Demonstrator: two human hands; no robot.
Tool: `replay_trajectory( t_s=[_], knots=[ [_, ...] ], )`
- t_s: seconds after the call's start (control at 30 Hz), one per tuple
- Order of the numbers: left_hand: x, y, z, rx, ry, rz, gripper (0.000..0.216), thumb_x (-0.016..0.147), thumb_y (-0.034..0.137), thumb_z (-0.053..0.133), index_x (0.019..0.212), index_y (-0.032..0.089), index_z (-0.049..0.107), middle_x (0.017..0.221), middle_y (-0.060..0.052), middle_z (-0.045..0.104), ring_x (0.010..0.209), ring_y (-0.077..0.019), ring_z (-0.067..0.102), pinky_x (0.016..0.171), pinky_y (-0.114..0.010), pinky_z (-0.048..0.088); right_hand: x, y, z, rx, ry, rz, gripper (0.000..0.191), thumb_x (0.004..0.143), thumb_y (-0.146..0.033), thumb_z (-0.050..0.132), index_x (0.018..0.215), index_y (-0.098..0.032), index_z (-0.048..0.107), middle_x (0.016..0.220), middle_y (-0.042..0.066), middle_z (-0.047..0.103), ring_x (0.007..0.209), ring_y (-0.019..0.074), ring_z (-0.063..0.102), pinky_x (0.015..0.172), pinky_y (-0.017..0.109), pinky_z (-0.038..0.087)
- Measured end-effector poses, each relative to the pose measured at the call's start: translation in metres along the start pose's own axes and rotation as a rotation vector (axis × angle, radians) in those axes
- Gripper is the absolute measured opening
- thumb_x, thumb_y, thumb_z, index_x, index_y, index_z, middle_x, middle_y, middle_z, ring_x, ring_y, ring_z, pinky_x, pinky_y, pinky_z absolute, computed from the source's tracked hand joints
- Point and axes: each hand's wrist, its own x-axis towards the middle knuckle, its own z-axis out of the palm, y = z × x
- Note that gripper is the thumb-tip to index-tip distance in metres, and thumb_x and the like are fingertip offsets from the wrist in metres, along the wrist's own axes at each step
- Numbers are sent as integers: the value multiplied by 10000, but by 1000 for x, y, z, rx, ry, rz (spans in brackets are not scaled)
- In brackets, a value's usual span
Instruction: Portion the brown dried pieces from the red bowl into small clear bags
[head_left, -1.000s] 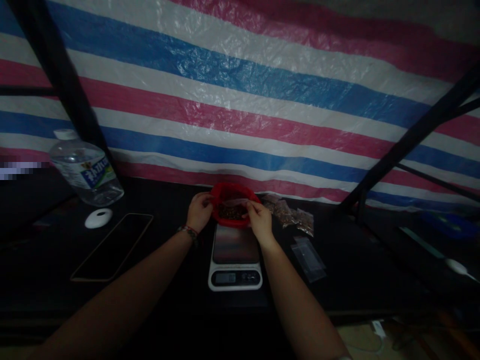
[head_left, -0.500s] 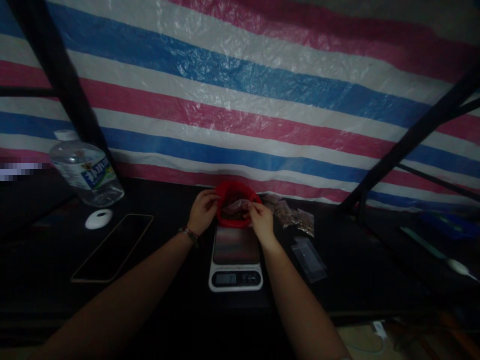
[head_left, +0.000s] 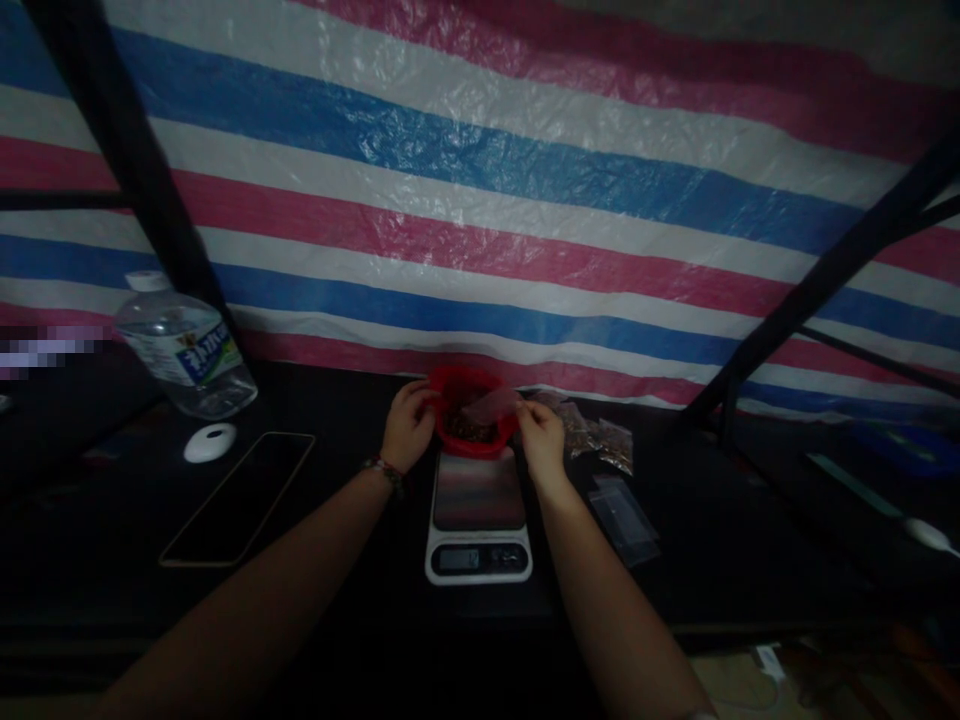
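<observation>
A red plastic bag (head_left: 472, 448), its mouth spread wide, stands just behind the digital scale (head_left: 480, 490). Dark, small loose pieces lie inside it; their kind is too dim to tell. My left hand (head_left: 409, 420) is closed on the bag's left rim. Between the fingertips of my right hand (head_left: 541, 435) is a small clear plastic bag (head_left: 491, 405), which reaches over the red bag's opening. The scale has a white body and a dark plate with nothing on it. Its display figures are unreadable.
Several filled clear packets (head_left: 615, 445) lie right of my right hand, with flat clear bags (head_left: 624, 520) nearer. At left are a phone (head_left: 238, 500), a white mouse (head_left: 209, 442) and a large bottle (head_left: 191, 350). Black frame bars (head_left: 810, 290) slant up at both sides.
My right hand has moved slightly right and drawn the small clear bag up and outward over the red bag's rim. My left hand stays at the rim. The view has shifted slightly.
</observation>
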Motion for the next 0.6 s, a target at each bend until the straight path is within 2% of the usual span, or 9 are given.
replay_trajectory(
  t_s=[0.13, 0.23, 0.33, 0.43, 0.5, 0.6],
  knots=[
    [-2, 1, 0, 29, -17, 10, 263, 749, 108, 490, 933, 193, 657, 1156, -67, 576, 1101, -226, 511, 991, -420, 396, 13, -11, -39, 105, 105, 44, 313, 753, -444, 563, 703, -142, 629, 494, -34, 496, 440, 98, 428, 433, 211, 337],
    [-3, 1, 2, 30, -26, 24, 256, 752, 114, 489, 919, 200, 663, 1159, -59, 578, 1107, -227, 507, 990, -419, 390, 17, -9, -86, 106, 110, 124, 363, 710, -452, 615, 886, -135, 640, 569, -20, 565, 425, 93, 449, 414, 203, 343],
    [-3, 0, 4, 26, -27, 25, 256, 750, 116, 492, 914, 204, 667, 1158, -55, 578, 1106, -227, 506, 985, -416, 391, 11, 8, -135, -40, 180, 195, 476, 659, -432, 650, 1023, -125, 630, 611, -2, 605, 422, 100, 470, 410, 206, 353],
    [-2, -2, 6, 17, -28, 22, 252, 743, 112, 497, 896, 205, 675, 1144, -51, 587, 1099, -226, 511, 984, -410, 391, -4, 31, -175, -281, 243, 278, 483, 649, -400, 637, 1037, -113, 651, 626, 34, 637, 472, 138, 538, 440, 223, 388],
    [-1, -3, 6, 9, -21, 13, 253, 737, 107, 499, 885, 204, 680, 1136, -49, 595, 1092, -225, 517, 984, -407, 390, -18, 42, -194, -442, 242, 310, 460, 676, -390, 589, 1039, -119, 668, 649, 60, 659, 494, 163, 572, 457, 238, 402],
    [-1, -3, 5, -4, -4, -9, 250, 729, 109, 504, 883, 197, 681, 1123, -52, 606, 1083, -230, 524, 985, -415, 387, -39, 48, -211, -563, 230, 324, 475, 726, -417, 512, 1055, -115, 675, 702, 96, 693, 566, 208, 627, 510, 268, 434]
  ],
)
